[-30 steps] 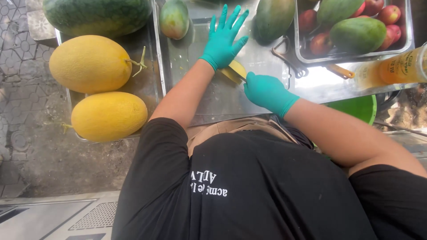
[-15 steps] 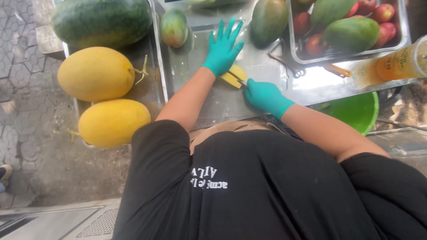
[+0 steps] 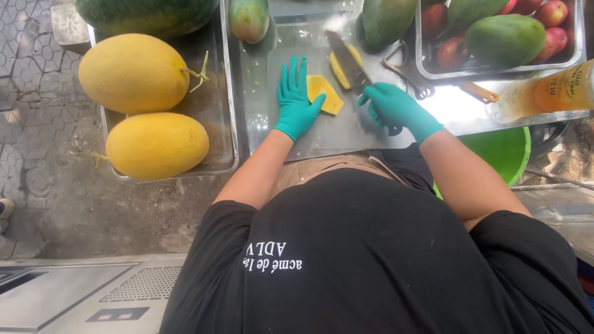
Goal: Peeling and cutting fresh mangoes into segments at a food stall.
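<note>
Teal gloves cover both hands over a steel desk (image 3: pixel 297 139). The left hand (image 3: pixel 295 102) lies flat with fingers spread, its grip released, thumb touching the edge of a flat yellow fruit slice (image 3: pixel 324 94) that rests on the steel just beside the palm. The right hand (image 3: pixel 396 108) has its grip clenched around the dark handle of a knife (image 3: pixel 349 62), whose broad blade angles up and away across the surface. Beside the blade lies a second yellow fruit piece (image 3: pixel 338 68), partly hidden by it. To the left, a steel tray (image 3: pixel 218 93) carries two yellow melons (image 3: pixel 133 73), with a striped watermelon (image 3: pixel 145 13) at the top edge. A green-red mango (image 3: pixel 249 18) and a larger green mango (image 3: pixel 387 20) sit at the far side. On the right, a steel bin (image 3: pixel 578 43) holds green mangoes and red fruit. A green bowl (image 3: pixel 501 151) sits below the right forearm.
</note>
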